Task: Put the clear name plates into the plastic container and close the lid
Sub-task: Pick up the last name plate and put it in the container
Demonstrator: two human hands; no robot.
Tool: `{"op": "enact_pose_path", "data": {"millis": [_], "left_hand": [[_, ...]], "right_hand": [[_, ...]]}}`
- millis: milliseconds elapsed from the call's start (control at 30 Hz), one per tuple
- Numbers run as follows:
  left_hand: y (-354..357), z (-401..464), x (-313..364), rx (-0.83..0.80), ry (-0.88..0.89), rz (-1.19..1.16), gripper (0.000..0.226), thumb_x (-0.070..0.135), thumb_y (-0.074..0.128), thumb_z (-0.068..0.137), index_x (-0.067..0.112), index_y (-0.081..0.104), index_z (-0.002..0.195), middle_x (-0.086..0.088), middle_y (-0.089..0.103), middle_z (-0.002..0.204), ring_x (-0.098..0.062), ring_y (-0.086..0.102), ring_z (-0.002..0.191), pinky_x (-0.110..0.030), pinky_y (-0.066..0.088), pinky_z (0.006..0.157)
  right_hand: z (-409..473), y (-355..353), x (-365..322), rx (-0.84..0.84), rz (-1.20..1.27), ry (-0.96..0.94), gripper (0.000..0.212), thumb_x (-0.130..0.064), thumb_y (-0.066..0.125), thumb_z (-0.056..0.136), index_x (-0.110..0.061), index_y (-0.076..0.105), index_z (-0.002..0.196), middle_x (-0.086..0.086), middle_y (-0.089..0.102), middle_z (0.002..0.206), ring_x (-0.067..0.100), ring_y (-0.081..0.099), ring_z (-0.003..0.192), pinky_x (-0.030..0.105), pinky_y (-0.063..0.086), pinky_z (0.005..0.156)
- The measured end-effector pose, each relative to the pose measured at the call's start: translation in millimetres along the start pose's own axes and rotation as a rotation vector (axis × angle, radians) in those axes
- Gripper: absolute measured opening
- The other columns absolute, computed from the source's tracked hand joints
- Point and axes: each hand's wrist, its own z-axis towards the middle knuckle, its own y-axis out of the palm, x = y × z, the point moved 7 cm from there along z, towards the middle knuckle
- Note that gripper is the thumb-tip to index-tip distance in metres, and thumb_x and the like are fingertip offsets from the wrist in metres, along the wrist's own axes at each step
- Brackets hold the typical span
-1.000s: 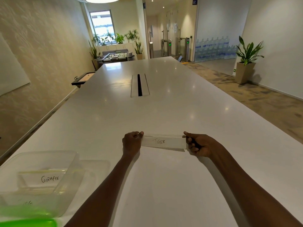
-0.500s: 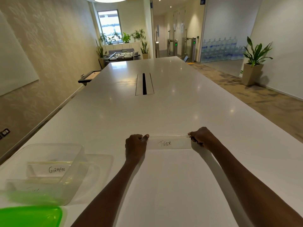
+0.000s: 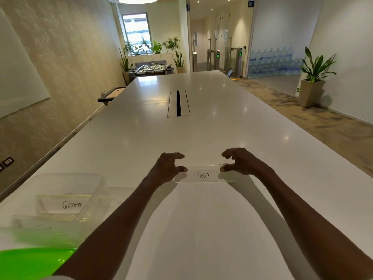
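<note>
A clear name plate (image 3: 203, 175) marked "TIGER" rests on the white table (image 3: 201, 229) in front of me. My left hand (image 3: 167, 168) is at its left end and my right hand (image 3: 241, 161) at its right end. Both thumbs touch the plate's upper corners, while the fingers are spread and lifted off it. At lower left stands the clear plastic container (image 3: 100, 183), open on top. Inside it is a plate marked "GIRAFEE" (image 3: 71, 205), with another plate (image 3: 43, 226) in front of it. The green lid (image 3: 30, 263) lies nearer me, beside the container.
A cable slot (image 3: 178, 103) runs along the table's middle, farther off. The left table edge runs close to a wall. A potted plant (image 3: 311, 85) stands on the floor at the right.
Both hands gripped the TIGER plate's ends before; now the fingers have opened and only the thumbs touch it. The plate has tilted back to lie flatter on the table.
</note>
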Motion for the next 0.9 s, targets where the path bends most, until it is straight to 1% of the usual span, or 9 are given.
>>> {"op": "enact_pose_path", "data": {"millis": [67,100,167,233,333,433,633,733,900], "left_hand": [[4.0,2.8,1.2,-0.079,-0.008,0.067,0.058,0.031,0.079,0.075,0.020,0.060,0.128,-0.009,0.062,0.129,-0.023,0.058,0.119,-0.033,0.044,0.102],[6.6,4.0,1.9,-0.115,-0.017,0.106,0.059,0.031,0.078,0.075,0.023,0.058,0.130,-0.009,0.059,0.133,-0.023,0.054,0.124,-0.036,0.042,0.105],[12.4,5.6,3.7,-0.176,-0.026,0.186,0.062,0.032,0.076,0.075,0.025,0.054,0.133,-0.007,0.054,0.139,-0.023,0.046,0.131,-0.040,0.039,0.108],[16.9,7.1,5.3,-0.205,-0.023,0.216,0.065,0.029,0.077,0.074,0.024,0.054,0.134,-0.006,0.054,0.140,-0.022,0.046,0.131,-0.038,0.039,0.108],[22.3,8.9,6.9,-0.214,-0.010,0.213,0.062,0.022,0.079,0.072,0.018,0.059,0.130,-0.007,0.059,0.134,-0.023,0.052,0.125,-0.033,0.043,0.102],[25.6,8.7,6.9,-0.205,0.008,0.219,0.059,0.019,0.079,0.072,0.016,0.061,0.128,-0.008,0.063,0.128,-0.024,0.053,0.121,-0.029,0.043,0.097],[26.5,10.0,3.9,-0.183,-0.002,0.174,0.057,0.017,0.081,0.069,0.018,0.064,0.124,-0.007,0.065,0.124,-0.023,0.052,0.119,-0.032,0.044,0.098],[25.0,10.4,4.9,-0.178,-0.004,0.165,0.055,0.015,0.080,0.068,0.019,0.066,0.121,-0.008,0.065,0.122,-0.024,0.053,0.117,-0.033,0.045,0.097],[23.8,8.6,8.0,-0.182,0.036,0.171,0.047,0.014,0.077,0.070,0.019,0.069,0.116,-0.005,0.068,0.116,-0.025,0.054,0.113,-0.033,0.046,0.092]], "right_hand": [[0.3,7.1,-2.8,-0.080,-0.091,0.011,0.067,-0.031,0.082,0.073,-0.012,0.056,0.131,0.003,0.062,0.123,0.023,0.057,0.114,0.037,0.047,0.095],[0.6,10.8,-4.5,-0.110,-0.138,0.012,0.064,-0.027,0.082,0.073,-0.011,0.057,0.130,0.003,0.062,0.121,0.024,0.057,0.112,0.036,0.046,0.094],[-0.6,15.5,-9.5,-0.129,-0.196,-0.004,0.047,-0.022,0.081,0.072,-0.013,0.064,0.114,0.002,0.061,0.106,0.024,0.054,0.097,0.029,0.042,0.077],[-2.9,18.0,-13.8,-0.125,-0.209,-0.020,0.028,-0.016,0.080,0.071,-0.019,0.066,0.094,0.006,0.061,0.098,0.023,0.049,0.086,0.029,0.033,0.065],[-5.2,19.1,-18.5,-0.106,-0.209,-0.033,0.032,-0.010,0.076,0.071,-0.010,0.069,0.102,0.011,0.068,0.102,0.022,0.048,0.083,0.026,0.032,0.068],[-6.9,18.9,-20.1,-0.089,-0.223,-0.029,0.030,-0.006,0.072,0.071,-0.011,0.071,0.101,0.012,0.070,0.100,0.023,0.053,0.084,0.028,0.037,0.068],[-7.7,18.3,-16.8,-0.042,-0.168,0.019,0.042,-0.003,0.072,0.069,-0.012,0.072,0.110,0.013,0.069,0.107,0.031,0.061,0.103,0.027,0.041,0.076],[-9.6,16.9,-19.5,-0.029,-0.162,0.020,0.037,0.000,0.072,0.065,-0.010,0.074,0.101,0.013,0.069,0.101,0.030,0.060,0.095,0.028,0.040,0.072],[-15.1,10.7,-26.9,-0.052,-0.165,0.020,0.036,-0.001,0.072,0.063,-0.012,0.075,0.097,0.012,0.071,0.095,0.029,0.063,0.089,0.033,0.050,0.076]]}}
